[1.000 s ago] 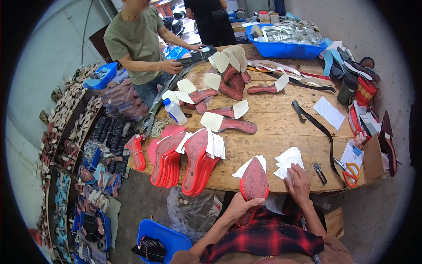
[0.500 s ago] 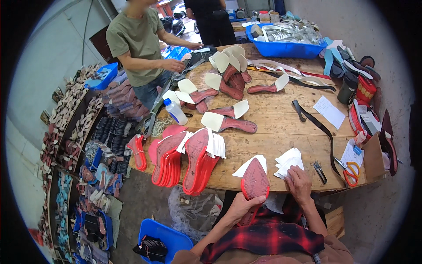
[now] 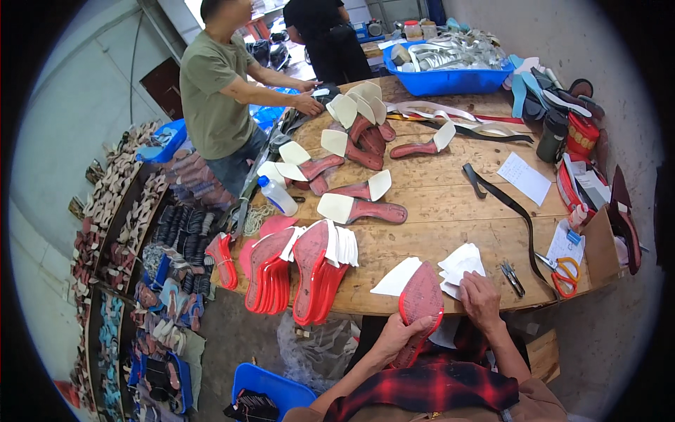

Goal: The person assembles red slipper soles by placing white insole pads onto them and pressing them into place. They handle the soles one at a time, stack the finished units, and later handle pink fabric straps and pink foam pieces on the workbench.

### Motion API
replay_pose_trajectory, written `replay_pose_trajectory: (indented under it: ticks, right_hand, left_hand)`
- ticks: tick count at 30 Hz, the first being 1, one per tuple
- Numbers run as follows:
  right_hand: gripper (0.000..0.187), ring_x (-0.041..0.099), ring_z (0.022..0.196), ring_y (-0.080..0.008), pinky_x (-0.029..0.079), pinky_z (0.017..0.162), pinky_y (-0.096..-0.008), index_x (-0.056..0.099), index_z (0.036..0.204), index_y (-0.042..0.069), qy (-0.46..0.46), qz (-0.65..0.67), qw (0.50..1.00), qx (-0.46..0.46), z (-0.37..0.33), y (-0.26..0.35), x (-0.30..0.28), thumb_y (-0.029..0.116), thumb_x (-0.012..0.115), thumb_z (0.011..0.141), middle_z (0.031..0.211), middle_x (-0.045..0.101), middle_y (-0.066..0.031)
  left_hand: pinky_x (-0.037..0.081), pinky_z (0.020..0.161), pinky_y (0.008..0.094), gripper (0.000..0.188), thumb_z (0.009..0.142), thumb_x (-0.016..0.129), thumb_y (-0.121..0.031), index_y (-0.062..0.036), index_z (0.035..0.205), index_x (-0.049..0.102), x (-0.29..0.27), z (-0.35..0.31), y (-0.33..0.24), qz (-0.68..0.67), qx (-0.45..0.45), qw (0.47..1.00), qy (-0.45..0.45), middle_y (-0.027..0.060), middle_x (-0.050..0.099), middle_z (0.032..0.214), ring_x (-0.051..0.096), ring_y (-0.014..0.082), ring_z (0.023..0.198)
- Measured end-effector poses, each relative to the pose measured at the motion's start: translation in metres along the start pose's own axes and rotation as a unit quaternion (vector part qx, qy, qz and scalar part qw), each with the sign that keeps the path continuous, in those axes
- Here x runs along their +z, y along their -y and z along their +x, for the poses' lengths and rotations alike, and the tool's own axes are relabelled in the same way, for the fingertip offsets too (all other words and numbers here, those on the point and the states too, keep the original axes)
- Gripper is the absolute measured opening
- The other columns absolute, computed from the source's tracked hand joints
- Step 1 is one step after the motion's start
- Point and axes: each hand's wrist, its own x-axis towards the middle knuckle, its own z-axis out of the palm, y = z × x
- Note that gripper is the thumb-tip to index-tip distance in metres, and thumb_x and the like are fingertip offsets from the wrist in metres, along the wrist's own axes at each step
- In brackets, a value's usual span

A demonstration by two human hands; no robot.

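A shoe insole (image 3: 422, 292) with a dark pinkish face and red edge is gripped by my left hand (image 3: 401, 337), thumb on top and pointed toe away from me. Beside its toe, partly behind it, a white cut piece (image 3: 395, 277) lies on the table. My right hand (image 3: 482, 304) has its fingers bent and closed on the near edge of a small pile of white pieces (image 3: 462, 261); the fingertips are partly hidden. Left of these stand two stacks of red-edged insoles (image 3: 313, 271), with white pieces at their far ends.
On the wooden table (image 3: 443, 190) lie insoles with cream heel parts (image 3: 362, 209), a white bottle (image 3: 278, 195), a black strap (image 3: 506, 200), snips (image 3: 512, 278) and orange-handled scissors (image 3: 564, 276). A co-worker (image 3: 225, 91) handles dark material across the table. A blue bin (image 3: 271, 387) stands below.
My left hand has drawn the insole slightly toward me and right, away from the white piece. My right hand stays at the white pile. The co-worker's hands have shifted.
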Motion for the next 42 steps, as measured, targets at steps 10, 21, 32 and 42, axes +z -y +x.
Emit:
replay_pose_trajectory:
  ticks: [10, 21, 32, 42]
  right_hand:
    - [0.015, 0.057, 0.075, -0.0339, 0.044, 0.070, -0.0433, 0.060, 0.086, 0.000, -0.072, 0.093, 0.987, 0.108, 0.010, -0.005, 0.007, 0.013, 0.056, 0.092, 0.080, 0.059, -0.0159]
    - [0.020, 0.064, 0.101, -0.0315, 0.048, 0.090, -0.0377, 0.064, 0.107, 0.000, -0.220, 0.149, 0.957, 0.115, 0.041, -0.010, -0.042, 0.007, 0.049, 0.095, 0.108, 0.068, -0.0153]
    - [0.035, 0.061, 0.097, -0.0172, 0.047, 0.086, -0.0298, 0.058, 0.121, 0.000, -0.063, 0.496, 0.793, 0.348, 0.030, 0.035, -0.017, 0.022, 0.063, 0.094, 0.107, 0.066, -0.0072]
    - [0.028, 0.062, 0.099, -0.0103, 0.051, 0.088, -0.0263, 0.054, 0.122, -0.003, 0.024, 0.773, 0.510, 0.377, 0.048, 0.045, -0.015, 0.016, 0.050, 0.101, 0.112, 0.065, -0.0054]
  left_hand:
    - [0.049, 0.094, 0.0298, 0.042, 0.093, 0.067, -0.020, -0.0041, 0.129, 0.052, 0.031, 0.071, 0.033, -0.148, -0.037, 0.972, 0.177, 0.0030, 0.062, 0.116, 0.059, 0.0118, 0.103]
    - [0.052, 0.075, 0.0281, 0.042, 0.085, 0.075, -0.025, 0.0005, 0.115, 0.061, 0.036, 0.088, 0.026, -0.017, -0.014, 0.998, 0.053, 0.0042, 0.066, 0.099, 0.061, 0.0119, 0.084]
    - [0.051, 0.074, 0.0249, 0.027, 0.093, 0.066, -0.016, 0.0029, 0.112, 0.063, 0.011, 0.042, 0.004, 0.002, 0.102, 0.995, -0.015, 0.0035, 0.067, 0.098, 0.061, 0.0087, 0.085]
    - [0.053, 0.074, 0.0321, 0.044, 0.089, 0.070, -0.028, -0.0001, 0.120, 0.056, -0.054, 0.018, 0.023, -0.252, 0.197, 0.947, 0.002, 0.0084, 0.068, 0.101, 0.065, 0.0166, 0.087]
